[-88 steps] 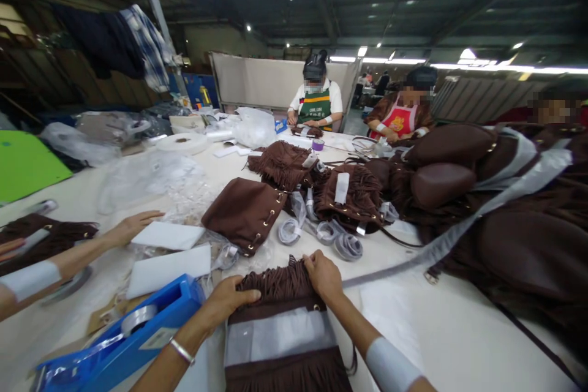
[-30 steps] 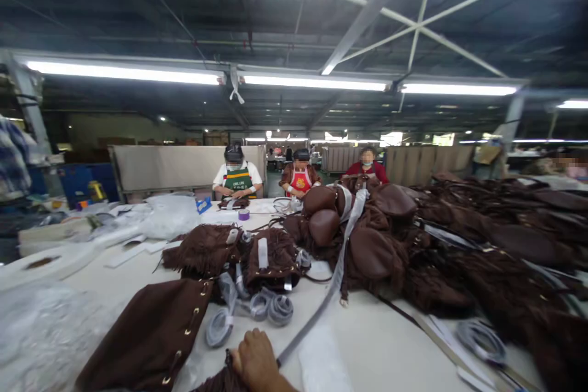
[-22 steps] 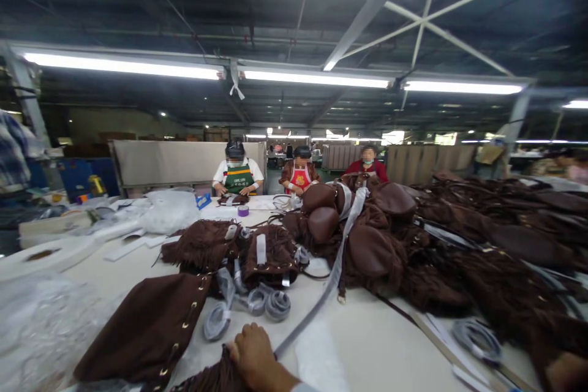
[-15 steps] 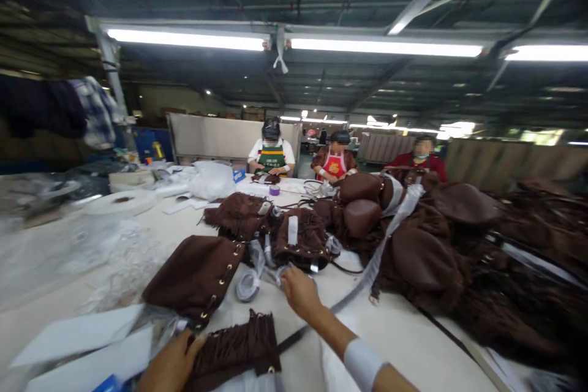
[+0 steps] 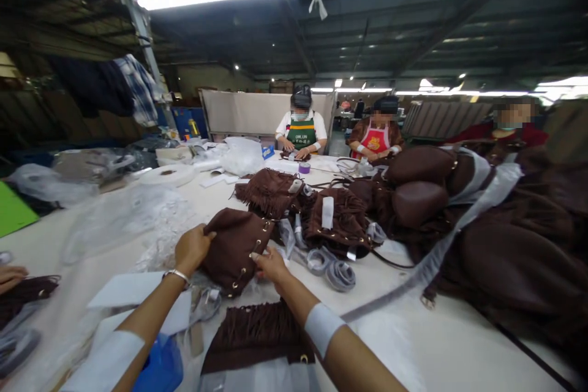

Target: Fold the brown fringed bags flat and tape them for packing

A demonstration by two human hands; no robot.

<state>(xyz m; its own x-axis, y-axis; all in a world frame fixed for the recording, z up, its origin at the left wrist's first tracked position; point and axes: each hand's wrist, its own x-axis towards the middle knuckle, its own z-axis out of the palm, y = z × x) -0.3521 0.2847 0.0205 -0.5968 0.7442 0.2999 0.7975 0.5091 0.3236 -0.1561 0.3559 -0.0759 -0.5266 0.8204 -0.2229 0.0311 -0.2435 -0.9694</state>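
A dark brown drawstring bag (image 5: 232, 242) with gold eyelets along its right edge is between my two hands. My left hand (image 5: 192, 250) pinches its left side, fingers closed on the fabric. My right hand (image 5: 272, 264) has thumb and fingers closed at the eyelet edge. Closer to me lies a fringed brown bag (image 5: 257, 334), flat on the table. To the right of my right hand are plastic-wrapped strap coils (image 5: 340, 275). Behind them sits another fringed bag (image 5: 337, 220) with a white strip on it.
Brown bags (image 5: 514, 251) are heaped on the right, a wrapped strap (image 5: 427, 263) running from them. Clear plastic (image 5: 133, 220) and white sheets (image 5: 126, 291) lie left, with a blue object (image 5: 160, 364). A co-worker's hand (image 5: 10, 277) shows far left; co-workers (image 5: 301, 128) sit opposite.
My left hand has gone from the near fringed bag to the drawstring bag. My right hand has left the strap coils and come to its eyelet edge. The view has swung left and down.
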